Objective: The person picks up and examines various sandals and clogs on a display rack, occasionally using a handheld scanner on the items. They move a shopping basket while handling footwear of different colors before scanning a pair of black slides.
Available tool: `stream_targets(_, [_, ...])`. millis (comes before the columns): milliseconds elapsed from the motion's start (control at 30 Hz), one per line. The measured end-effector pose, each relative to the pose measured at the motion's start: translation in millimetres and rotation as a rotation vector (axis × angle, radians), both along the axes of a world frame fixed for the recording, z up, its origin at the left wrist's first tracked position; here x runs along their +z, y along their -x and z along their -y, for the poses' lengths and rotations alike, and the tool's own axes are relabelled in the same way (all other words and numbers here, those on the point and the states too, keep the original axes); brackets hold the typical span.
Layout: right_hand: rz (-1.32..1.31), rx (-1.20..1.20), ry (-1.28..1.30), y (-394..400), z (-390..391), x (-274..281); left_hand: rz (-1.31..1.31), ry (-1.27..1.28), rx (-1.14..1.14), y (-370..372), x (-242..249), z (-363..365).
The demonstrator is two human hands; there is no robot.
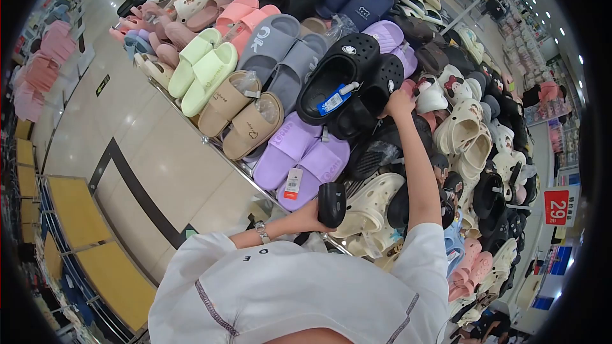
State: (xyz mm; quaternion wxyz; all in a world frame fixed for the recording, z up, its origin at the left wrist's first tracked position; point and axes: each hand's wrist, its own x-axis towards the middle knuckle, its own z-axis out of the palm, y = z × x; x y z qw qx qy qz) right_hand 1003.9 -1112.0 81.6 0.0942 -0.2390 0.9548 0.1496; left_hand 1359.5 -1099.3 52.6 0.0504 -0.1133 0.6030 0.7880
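My left hand (308, 217), with a watch on its wrist, is closed around a black slipper (332, 205) at the front edge of the display. Small white lettering shows on the slipper. My right hand (400, 103) reaches forward, its fingers closed on the side of a pair of black clogs (341, 70). A blue tag (338, 99) hangs from the clogs. Purple slides (319, 159) with a white and orange price tag (292, 183) lie just beyond my left hand. Cream clogs (371, 204) sit between my arms.
Grey slides (271, 44), tan slides (255, 126) and light green slides (204, 70) line the left edge of the heap. More clogs (462, 127) are piled at right. A red price sign (556, 207) stands at far right, and yellow shelves (115, 283) at lower left.
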Motion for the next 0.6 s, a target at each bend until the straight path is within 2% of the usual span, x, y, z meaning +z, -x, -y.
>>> stream_targets(233, [-0.052,0.017,0.298,4,-17,-53,0.064,-0.051,0.005,-15,-11,2])
stream_targets(300, [-0.33,0.124,0.373,0,-19,-76,0.016,0.025,0.048,-18,-12,1])
stream_targets(367, [-0.362,0.134,0.36,7,-15,-81,-0.005,0.054,0.066,-21,-8,2])
stream_targets(433, [-0.191,0.106,0.27,3,-17,-69,0.0,0.084,0.064,-31,-6,3])
stream_targets(500, [-0.124,0.125,0.334,-2,-27,-60,-0.034,0.076,0.109,-37,-9,3])
stream_targets(600, [0.003,0.336,0.533,3,-47,-57,-0.012,0.068,0.144,-44,-9,7])
